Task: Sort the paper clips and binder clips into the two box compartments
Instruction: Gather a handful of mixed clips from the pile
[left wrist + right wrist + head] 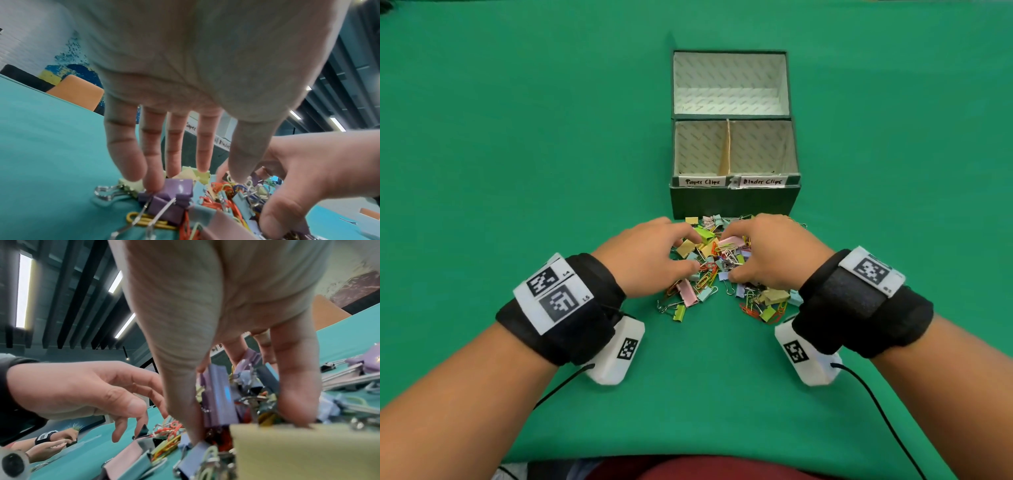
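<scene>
A mixed pile of coloured paper clips and binder clips (722,270) lies on the green table just in front of a dark green box (734,200). Its left compartment (698,150) is labelled "Paper Clips", its right compartment (760,147) "Binder Clips"; both look empty. My left hand (693,251) hovers over the pile's left side, its straight fingers (152,177) touching a purple binder clip (176,188) and holding nothing. My right hand (242,415) digs into the pile's right side, thumb and fingers closed around a bunch of clips that includes a purple binder clip (218,394).
The box's open lid (729,82) lies behind the compartments. Loose clips (767,308) spread toward me on the green cloth (517,154). Cables (876,404) trail from the wrist cameras. Another person's hand (47,449) shows far off in the right wrist view.
</scene>
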The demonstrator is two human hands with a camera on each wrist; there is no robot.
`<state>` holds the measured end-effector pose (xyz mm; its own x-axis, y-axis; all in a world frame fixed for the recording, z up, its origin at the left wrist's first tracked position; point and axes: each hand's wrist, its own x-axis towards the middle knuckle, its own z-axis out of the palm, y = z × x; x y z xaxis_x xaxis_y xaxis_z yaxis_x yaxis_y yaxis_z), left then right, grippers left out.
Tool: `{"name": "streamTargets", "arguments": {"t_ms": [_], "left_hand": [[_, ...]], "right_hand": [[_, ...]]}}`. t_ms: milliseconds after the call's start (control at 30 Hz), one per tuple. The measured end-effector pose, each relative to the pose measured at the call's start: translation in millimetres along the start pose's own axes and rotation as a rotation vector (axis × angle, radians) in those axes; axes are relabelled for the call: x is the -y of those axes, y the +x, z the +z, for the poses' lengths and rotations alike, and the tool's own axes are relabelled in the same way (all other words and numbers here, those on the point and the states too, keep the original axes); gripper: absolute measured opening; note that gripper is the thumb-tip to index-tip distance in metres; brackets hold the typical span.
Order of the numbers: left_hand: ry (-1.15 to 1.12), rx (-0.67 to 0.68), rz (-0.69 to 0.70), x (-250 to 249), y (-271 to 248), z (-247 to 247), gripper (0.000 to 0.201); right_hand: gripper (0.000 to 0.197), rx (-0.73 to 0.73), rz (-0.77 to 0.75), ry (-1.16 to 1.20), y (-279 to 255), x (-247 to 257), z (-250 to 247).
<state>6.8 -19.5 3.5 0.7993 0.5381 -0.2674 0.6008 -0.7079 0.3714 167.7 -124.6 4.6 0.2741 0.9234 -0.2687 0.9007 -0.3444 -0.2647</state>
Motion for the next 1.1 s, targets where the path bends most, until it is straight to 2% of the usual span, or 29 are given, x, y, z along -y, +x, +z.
{"name": "streamTargets", "arguments": {"t_ms": [67, 233, 400, 500, 600, 767, 833, 900, 967, 1033, 1100], "left_hand": [[-0.011, -0.008, 0.006, 1, -1, 0, 0.037], [-0.077, -0.055, 0.017, 5, -2, -2, 0.030], [-0.237, -0.199, 0.056, -1, -1, -4, 0.017], [-0.524, -0.292, 0.071, -11, 2, 0, 0.014], [-0.870, -0.315, 0.016, -25, 12, 8, 0.014], [-1.397, -0.201, -0.126, -53, 33, 27, 0.037], [-1.632, -0.103, -0.138, -63, 38, 31, 0.048], [-1.901, 0.053, -0.124, -71, 39, 33, 0.051], [-2.157, 0.167, -0.143, -78, 40, 32, 0.050], [-2.300, 0.183, -0.221, -82, 41, 32, 0.048], [-2.325, 0.143, -0.300, -82, 44, 33, 0.041]], "right_hand": [[0.045, -0.020, 0.013, 0.057, -1, -2, -2], [0.037, -0.049, 0.098, 0.246, -3, -12, -4], [0.026, -0.001, 0.121, 0.522, -8, -24, -12], [0.023, 0.026, 0.144, 0.745, -11, -29, -16], [0.025, 0.002, 0.141, 0.853, -13, -32, -22], [0.028, -0.059, 0.087, 0.969, -16, -24, -42], [0.030, -0.090, 0.037, 0.999, -19, -15, -50], [0.028, -0.108, -0.005, 0.961, -22, -7, -55], [0.027, -0.131, -0.025, 0.752, -24, 0, -55], [0.032, -0.138, -0.033, 0.446, -25, 6, -52], [0.047, -0.133, -0.038, 0.311, -24, 8, -48]]}}
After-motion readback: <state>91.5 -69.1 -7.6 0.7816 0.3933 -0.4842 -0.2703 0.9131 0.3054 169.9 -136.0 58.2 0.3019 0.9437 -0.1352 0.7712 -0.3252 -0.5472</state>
